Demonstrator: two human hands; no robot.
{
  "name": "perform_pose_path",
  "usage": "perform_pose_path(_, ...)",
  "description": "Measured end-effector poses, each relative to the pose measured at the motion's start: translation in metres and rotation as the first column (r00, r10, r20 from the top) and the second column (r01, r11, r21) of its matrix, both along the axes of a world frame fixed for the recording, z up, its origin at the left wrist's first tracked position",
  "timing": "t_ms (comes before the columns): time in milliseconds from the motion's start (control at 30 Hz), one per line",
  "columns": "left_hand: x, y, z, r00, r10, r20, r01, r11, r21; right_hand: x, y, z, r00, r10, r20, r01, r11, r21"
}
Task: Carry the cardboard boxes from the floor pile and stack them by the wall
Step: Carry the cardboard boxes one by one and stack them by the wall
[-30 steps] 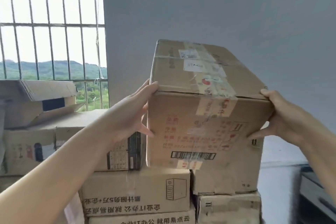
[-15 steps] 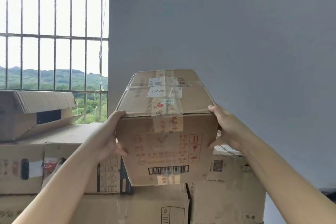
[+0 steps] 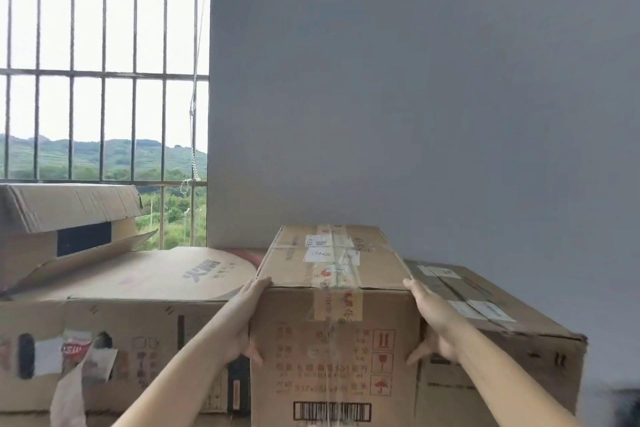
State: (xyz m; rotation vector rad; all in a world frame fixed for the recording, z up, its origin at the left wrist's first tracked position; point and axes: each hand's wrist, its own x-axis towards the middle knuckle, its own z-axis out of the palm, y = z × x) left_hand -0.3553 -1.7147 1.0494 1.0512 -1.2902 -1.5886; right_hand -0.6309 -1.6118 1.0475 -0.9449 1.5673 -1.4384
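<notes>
**Box held at the top of the stack by the wall**

Head view: A taped box (image 3: pixel 332 319) is held between both hands at the top of the stack against the grey wall (image 3: pixel 433 97). The left hand (image 3: pixel 247 322) is laid flat against the box's left side, fingers reaching up to the top edge and the thumb hooked onto the front face. The right hand (image 3: pixel 433 322) is pressed against the right side in the same manner, thumb on the front low down. The box is thus clamped from both sides rather than carried from beneath. Whether its base is already resting on the boxes below cannot be told, as the bottom edge is cut off by the frame.

A wide box (image 3: pixel 138 291) is seen just to the left and a long box (image 3: pixel 502 329) just to the right, both close against the held one. An open box (image 3: pixel 65 218) with raised flaps sits further left, in front of the barred window (image 3: pixel 104 80).

The box is judged to be stiff and moderately light, since it is kept up by side pressure alone. Fragile and this-way-up symbols are printed on its front, so a level, gentle set-down is advised. The glossy tape down the middle is likely slippery; bare cardboard at the sides or lower corners is the better place to be gripped.
</notes>
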Motion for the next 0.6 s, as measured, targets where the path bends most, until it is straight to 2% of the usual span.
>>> perform_pose_path(67,-0.002,-0.011,-0.005,0.998,-0.051,0.046,0.054,0.997,-0.058,-0.005,-0.010,-0.003,1.000,0.016,0.014,-0.016,1.000,0.016)
perform_pose_path(133,-0.003,-0.019,-0.002,0.988,-0.032,0.150,0.053,0.990,-0.132,-0.007,-0.014,0.001,1.000,0.001,-0.026,-0.001,1.000,0.024)
perform_pose_path(200,-0.004,-0.024,0.000,0.956,0.060,0.288,0.024,0.960,-0.280,-0.004,-0.014,0.004,0.983,-0.048,-0.175,0.048,0.999,-0.004)
perform_pose_path(233,-0.005,-0.026,-0.002,0.923,0.151,0.353,0.011,0.909,-0.418,-0.002,-0.012,0.001,0.937,-0.113,-0.330,0.104,0.994,-0.044)
perform_pose_path(267,-0.006,-0.025,-0.005,0.874,0.276,0.400,0.014,0.809,-0.587,0.000,-0.009,-0.004,0.823,-0.195,-0.534,0.167,0.981,-0.102)
perform_pose_path(300,-0.006,-0.022,-0.011,0.812,0.424,0.401,0.032,0.655,-0.755,0.003,-0.005,-0.011,0.638,-0.280,-0.717,0.202,0.960,-0.195)
perform_pose_path(333,-0.006,-0.020,-0.019,0.751,0.562,0.347,0.072,0.453,-0.889,0.006,-0.002,-0.021,0.424,-0.356,-0.833,0.177,0.934,-0.310)
perform_pose_path(400,-0.010,-0.019,-0.041,0.627,0.748,0.217,0.243,0.077,-0.967,0.010,-0.002,-0.047,0.017,-0.459,-0.888,0.015,0.888,-0.459)
perform_pose_path(433,-0.014,-0.021,-0.052,0.575,0.797,0.186,0.349,-0.034,-0.937,0.010,-0.006,-0.060,-0.140,-0.473,-0.870,-0.046,0.881,-0.471)
perform_pose_path(467,-0.016,-0.026,-0.062,0.527,0.830,0.182,0.442,-0.085,-0.893,0.009,-0.010,-0.069,-0.244,-0.459,-0.854,-0.076,0.887,-0.455)
perform_pose_path(500,-0.019,-0.032,-0.070,0.493,0.851,0.180,0.504,-0.111,-0.857,0.006,-0.016,-0.075,-0.305,-0.446,-0.841,-0.087,0.893,-0.442)
perform_pose_path(533,-0.021,-0.040,-0.074,0.478,0.861,0.175,0.530,-0.124,-0.839,0.002,-0.022,-0.076,-0.332,-0.441,-0.834,-0.095,0.895,-0.436)
perform_pose_path(600,-0.024,-0.053,-0.072,0.477,0.861,0.175,0.519,-0.115,-0.847,-0.006,-0.037,-0.071,-0.329,-0.449,-0.831,-0.098,0.891,-0.443)
